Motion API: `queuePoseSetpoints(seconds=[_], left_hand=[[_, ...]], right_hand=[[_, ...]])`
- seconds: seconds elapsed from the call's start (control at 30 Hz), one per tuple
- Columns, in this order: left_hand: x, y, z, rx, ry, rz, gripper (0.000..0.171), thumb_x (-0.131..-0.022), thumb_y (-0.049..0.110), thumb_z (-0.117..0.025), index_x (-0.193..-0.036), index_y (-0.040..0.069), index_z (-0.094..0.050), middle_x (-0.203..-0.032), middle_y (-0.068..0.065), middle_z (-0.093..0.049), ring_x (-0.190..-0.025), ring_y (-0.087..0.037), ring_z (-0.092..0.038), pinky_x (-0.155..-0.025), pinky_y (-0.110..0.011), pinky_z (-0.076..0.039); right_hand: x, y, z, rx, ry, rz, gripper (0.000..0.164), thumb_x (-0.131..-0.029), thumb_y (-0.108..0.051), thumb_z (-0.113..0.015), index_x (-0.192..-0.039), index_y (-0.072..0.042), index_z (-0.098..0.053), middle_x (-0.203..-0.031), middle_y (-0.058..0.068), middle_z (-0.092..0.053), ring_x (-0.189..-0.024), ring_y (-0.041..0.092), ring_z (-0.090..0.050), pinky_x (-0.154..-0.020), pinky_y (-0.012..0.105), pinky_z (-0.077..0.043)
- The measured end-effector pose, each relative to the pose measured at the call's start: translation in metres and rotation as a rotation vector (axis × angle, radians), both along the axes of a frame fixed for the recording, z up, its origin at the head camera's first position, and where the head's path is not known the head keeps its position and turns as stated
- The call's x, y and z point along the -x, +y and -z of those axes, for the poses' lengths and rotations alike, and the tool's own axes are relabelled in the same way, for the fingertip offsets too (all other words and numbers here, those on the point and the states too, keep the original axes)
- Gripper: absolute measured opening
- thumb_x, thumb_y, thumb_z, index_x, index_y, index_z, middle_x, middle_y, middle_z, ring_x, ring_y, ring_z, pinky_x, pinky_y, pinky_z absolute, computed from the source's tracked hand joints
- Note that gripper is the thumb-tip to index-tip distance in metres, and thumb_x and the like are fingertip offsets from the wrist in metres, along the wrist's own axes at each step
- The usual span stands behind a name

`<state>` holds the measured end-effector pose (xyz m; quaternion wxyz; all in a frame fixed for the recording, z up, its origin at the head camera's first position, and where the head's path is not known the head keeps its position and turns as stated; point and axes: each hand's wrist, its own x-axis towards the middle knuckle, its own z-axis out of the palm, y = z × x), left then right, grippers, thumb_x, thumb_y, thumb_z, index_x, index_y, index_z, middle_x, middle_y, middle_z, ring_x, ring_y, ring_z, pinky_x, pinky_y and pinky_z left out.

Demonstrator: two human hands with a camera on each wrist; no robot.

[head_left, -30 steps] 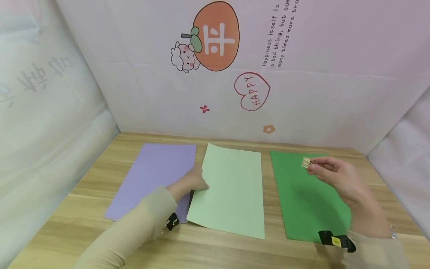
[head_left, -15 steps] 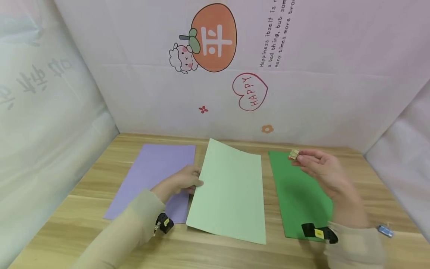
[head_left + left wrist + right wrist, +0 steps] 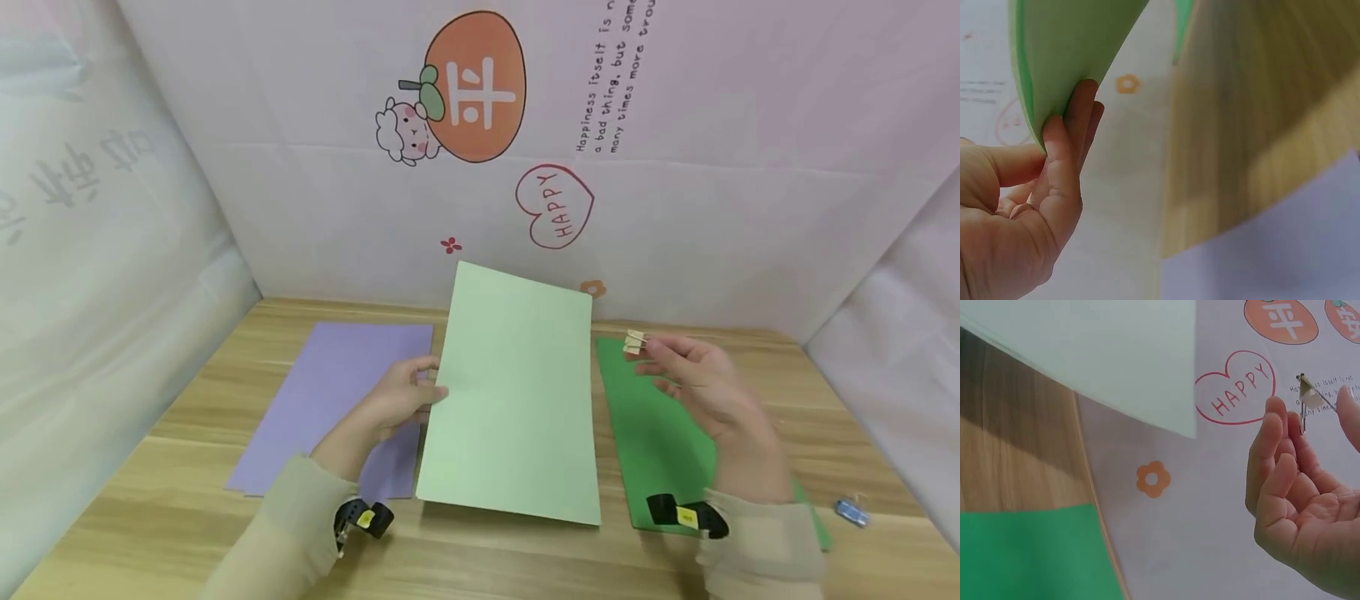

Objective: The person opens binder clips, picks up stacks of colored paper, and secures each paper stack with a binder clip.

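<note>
My left hand [image 3: 397,396] pinches the left edge of a pale green paper stack [image 3: 517,400], thumb in front and fingers behind. The stack is tilted up off the table, its far edge raised against the backdrop. In the left wrist view the sheets [image 3: 1079,50] bend a little, with a brighter green layer showing at the edge. My right hand [image 3: 697,375] pinches a small yellowish binder clip [image 3: 634,342] by its wire handles, to the right of the stack's upper corner. The right wrist view shows the clip [image 3: 1310,394] between thumb and forefinger, apart from the paper [image 3: 1110,356].
Purple sheets [image 3: 337,375] lie on the wooden table [image 3: 202,392] at the left. A green sheet [image 3: 645,442] lies at the right, partly under my right arm. Near the right edge is a small blue object [image 3: 852,512]. A white printed backdrop [image 3: 337,225] stands behind.
My left hand has lifted the pale green stack from the table and tilted its far edge up. My right hand has moved left with the binder clip, toward the stack.
</note>
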<state>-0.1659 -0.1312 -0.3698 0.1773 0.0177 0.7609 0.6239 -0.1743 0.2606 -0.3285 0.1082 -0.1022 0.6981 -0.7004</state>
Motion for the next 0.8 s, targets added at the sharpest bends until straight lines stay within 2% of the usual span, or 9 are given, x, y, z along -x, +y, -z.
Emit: queuePoseSetpoints(seconds=[0.1,0.2,0.3,0.37,0.47,0.57,0.67,0.73,0.8], left_hand=[[-0.008,0.0,-0.007,0.007,0.016,-0.012,0.063,-0.098,0.006,-0.058,-0.155,0.004,-0.029,-0.064,0.007,-0.043,-0.061,-0.008,-0.043,-0.071,-0.028,-0.051],[-0.016,-0.002,-0.015,-0.012,0.043,-0.015,0.054,-0.099,0.004,-0.058,-0.149,0.005,-0.039,-0.063,0.008,-0.052,-0.06,-0.008,-0.049,-0.066,-0.026,-0.05],[-0.024,-0.003,-0.022,-0.052,0.077,-0.021,0.043,-0.099,0.003,-0.057,-0.142,0.004,-0.048,-0.081,-0.002,-0.073,-0.068,-0.011,-0.066,-0.07,-0.028,-0.057],[-0.028,-0.005,-0.026,-0.073,0.101,-0.028,0.04,-0.099,0.003,-0.056,-0.139,0.003,-0.05,-0.094,-0.01,-0.077,-0.075,-0.014,-0.072,-0.075,-0.032,-0.059],[-0.034,-0.007,-0.031,-0.094,0.134,-0.037,0.04,-0.099,0.003,-0.056,-0.139,0.002,-0.049,-0.097,-0.01,-0.077,-0.076,-0.014,-0.073,-0.077,-0.033,-0.06],[-0.04,-0.009,-0.037,-0.104,0.154,-0.051,0.043,-0.1,0.004,-0.056,-0.141,0.001,-0.046,-0.08,-0.001,-0.072,-0.069,-0.01,-0.068,-0.075,-0.031,-0.058],[-0.044,-0.011,-0.042,-0.118,0.165,-0.069,0.044,-0.1,0.004,-0.057,-0.142,0.001,-0.044,-0.065,0.006,-0.055,-0.063,-0.007,-0.058,-0.072,-0.027,-0.055],[-0.047,-0.011,-0.046,-0.123,0.172,-0.081,0.046,-0.099,0.004,-0.057,-0.143,0.001,-0.043,-0.062,0.007,-0.048,-0.061,-0.006,-0.051,-0.07,-0.026,-0.054],[-0.049,-0.012,-0.049,-0.129,0.18,-0.082,0.046,-0.099,0.003,-0.056,-0.143,-0.001,-0.042,-0.063,0.008,-0.052,-0.062,-0.005,-0.052,-0.07,-0.025,-0.054]], right_hand=[[-0.001,-0.004,0.0,-0.011,0.003,-0.03,0.019,-0.104,-0.019,-0.053,-0.103,-0.023,-0.072,-0.102,-0.011,-0.075,-0.094,0.007,-0.068,-0.081,0.023,-0.047],[-0.002,-0.008,-0.001,-0.027,0.012,-0.049,0.019,-0.104,-0.019,-0.053,-0.102,-0.022,-0.071,-0.101,-0.01,-0.075,-0.094,0.008,-0.068,-0.081,0.023,-0.046],[-0.005,-0.01,-0.002,-0.045,0.027,-0.052,0.017,-0.104,-0.02,-0.053,-0.103,-0.021,-0.07,-0.1,-0.01,-0.075,-0.094,0.009,-0.068,-0.082,0.025,-0.045],[-0.006,-0.011,-0.003,-0.051,0.028,-0.053,0.016,-0.104,-0.02,-0.053,-0.104,-0.02,-0.069,-0.1,-0.01,-0.074,-0.095,0.01,-0.067,-0.083,0.026,-0.044],[-0.01,-0.012,-0.005,-0.056,0.032,-0.054,0.016,-0.104,-0.021,-0.053,-0.105,-0.018,-0.068,-0.099,-0.01,-0.074,-0.095,0.009,-0.067,-0.084,0.027,-0.044],[-0.012,-0.013,-0.006,-0.041,0.03,-0.051,0.016,-0.104,-0.02,-0.052,-0.105,-0.017,-0.068,-0.098,-0.01,-0.073,-0.094,0.008,-0.066,-0.085,0.028,-0.042],[-0.014,-0.014,-0.007,-0.015,0.032,-0.046,0.017,-0.105,-0.019,-0.052,-0.104,-0.019,-0.069,-0.097,-0.01,-0.073,-0.094,0.008,-0.066,-0.085,0.029,-0.04],[-0.014,-0.014,-0.008,0.015,0.036,-0.05,0.019,-0.105,-0.017,-0.051,-0.103,-0.019,-0.07,-0.097,-0.01,-0.074,-0.093,0.008,-0.067,-0.084,0.029,-0.04],[-0.014,-0.014,-0.008,0.056,0.043,-0.058,0.021,-0.105,-0.014,-0.05,-0.102,-0.018,-0.071,-0.095,-0.008,-0.074,-0.091,0.008,-0.067,-0.082,0.029,-0.04]])
